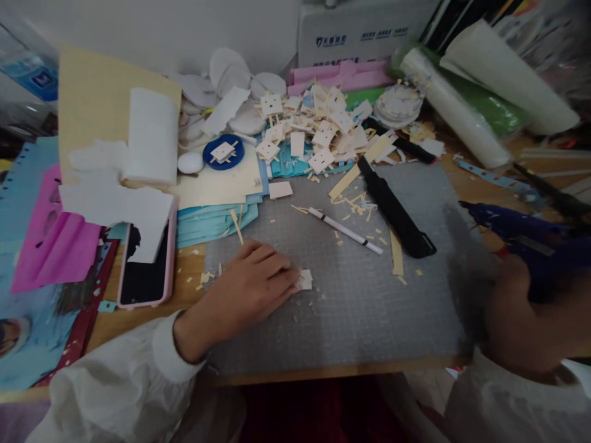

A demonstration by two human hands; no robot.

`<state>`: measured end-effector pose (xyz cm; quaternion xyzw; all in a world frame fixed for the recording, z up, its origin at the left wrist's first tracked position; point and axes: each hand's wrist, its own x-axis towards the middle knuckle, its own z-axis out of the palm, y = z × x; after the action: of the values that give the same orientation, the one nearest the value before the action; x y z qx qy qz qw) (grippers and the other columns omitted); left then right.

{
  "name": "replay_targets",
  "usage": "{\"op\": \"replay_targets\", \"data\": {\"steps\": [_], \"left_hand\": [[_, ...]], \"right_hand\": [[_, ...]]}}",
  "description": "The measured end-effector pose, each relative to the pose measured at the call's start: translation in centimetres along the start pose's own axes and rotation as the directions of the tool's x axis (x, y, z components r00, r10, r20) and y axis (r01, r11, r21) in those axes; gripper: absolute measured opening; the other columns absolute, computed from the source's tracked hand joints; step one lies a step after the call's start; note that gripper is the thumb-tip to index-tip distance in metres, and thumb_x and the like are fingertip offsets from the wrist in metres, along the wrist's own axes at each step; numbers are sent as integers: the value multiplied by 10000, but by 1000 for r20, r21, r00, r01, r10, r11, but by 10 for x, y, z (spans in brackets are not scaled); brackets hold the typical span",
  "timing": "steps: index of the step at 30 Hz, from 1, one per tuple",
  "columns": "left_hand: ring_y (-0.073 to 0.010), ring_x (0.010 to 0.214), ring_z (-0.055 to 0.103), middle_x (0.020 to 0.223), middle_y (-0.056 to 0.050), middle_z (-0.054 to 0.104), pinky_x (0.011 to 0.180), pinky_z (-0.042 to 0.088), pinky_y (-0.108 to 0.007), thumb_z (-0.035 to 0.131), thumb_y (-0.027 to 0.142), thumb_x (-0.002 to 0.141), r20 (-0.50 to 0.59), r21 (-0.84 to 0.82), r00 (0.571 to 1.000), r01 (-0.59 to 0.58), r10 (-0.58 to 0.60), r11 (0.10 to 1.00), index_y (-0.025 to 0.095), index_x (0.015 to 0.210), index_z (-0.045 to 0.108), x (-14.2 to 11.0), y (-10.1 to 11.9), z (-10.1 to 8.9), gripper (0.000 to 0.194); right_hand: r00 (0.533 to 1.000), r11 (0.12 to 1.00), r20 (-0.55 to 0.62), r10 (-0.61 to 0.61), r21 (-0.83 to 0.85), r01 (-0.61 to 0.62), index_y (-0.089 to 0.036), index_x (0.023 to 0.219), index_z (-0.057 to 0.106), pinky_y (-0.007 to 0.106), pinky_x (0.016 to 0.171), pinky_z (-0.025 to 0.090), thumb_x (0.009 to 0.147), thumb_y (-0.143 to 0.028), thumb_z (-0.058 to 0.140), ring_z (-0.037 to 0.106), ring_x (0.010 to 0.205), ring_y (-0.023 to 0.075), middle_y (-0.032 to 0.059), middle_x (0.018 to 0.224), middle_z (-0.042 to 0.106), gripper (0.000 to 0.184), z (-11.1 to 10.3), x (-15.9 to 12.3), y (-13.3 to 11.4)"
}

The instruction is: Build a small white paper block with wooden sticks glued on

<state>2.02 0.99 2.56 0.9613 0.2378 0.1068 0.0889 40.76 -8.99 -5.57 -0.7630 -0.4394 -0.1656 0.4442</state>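
Note:
My left hand [244, 292] rests on the grey cutting mat [392, 314], fingers closed together at the edge of a small white paper piece [305, 280]. Off to the right, my right hand [530, 314] is wrapped around a blue hot glue gun [512, 231]; motion blurs it. The gun's nozzle points left, over the mat's right edge. Between the hands lie a white pen [346, 231] and a black utility knife [394, 206]. A thin yellow paper strip [237, 226] stands just beyond my left knuckles.
Small white paper faces with yellow strips form a pile [323, 126] at the back. One sits in a blue lid [224, 152]. At left are a phone [148, 271] under torn white paper and a pink sheet [60, 240]. Plastic-wrapped rolls [455, 107] lie back right.

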Motion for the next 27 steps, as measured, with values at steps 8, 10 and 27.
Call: {"op": "replay_targets", "data": {"steps": [8, 10, 27], "left_hand": [[-223, 855, 570, 916, -77, 677, 829, 378, -401, 538, 313, 923, 38, 232, 997, -72, 65, 970, 120, 1051, 647, -1, 17, -2, 256], [-228, 876, 576, 956, -98, 686, 837, 377, -399, 544, 317, 916, 16, 237, 997, -72, 70, 969, 94, 1059, 651, -4, 24, 0, 285], [-244, 1061, 510, 1123, -80, 594, 949, 365, -427, 604, 376, 879, -61, -183, 954, 280, -295, 943, 214, 1225, 616, -10, 10, -15, 382]], "right_hand": [[995, 961, -99, 1, -275, -28, -308, 1108, 660, 498, 644, 480, 563, -409, 831, 669, 894, 450, 143, 873, 698, 580, 2, -1, -1], [999, 954, -44, 29, -298, -41, -282, 1114, 656, 481, 622, 474, 619, -438, 797, 679, 834, 431, 148, 869, 690, 538, -2, 1, -2], [965, 951, 244, -92, -266, 158, -53, 1001, 639, 455, 686, 493, 794, -477, 483, 617, 803, 339, 194, 822, 630, 497, -6, 3, -49]]}}
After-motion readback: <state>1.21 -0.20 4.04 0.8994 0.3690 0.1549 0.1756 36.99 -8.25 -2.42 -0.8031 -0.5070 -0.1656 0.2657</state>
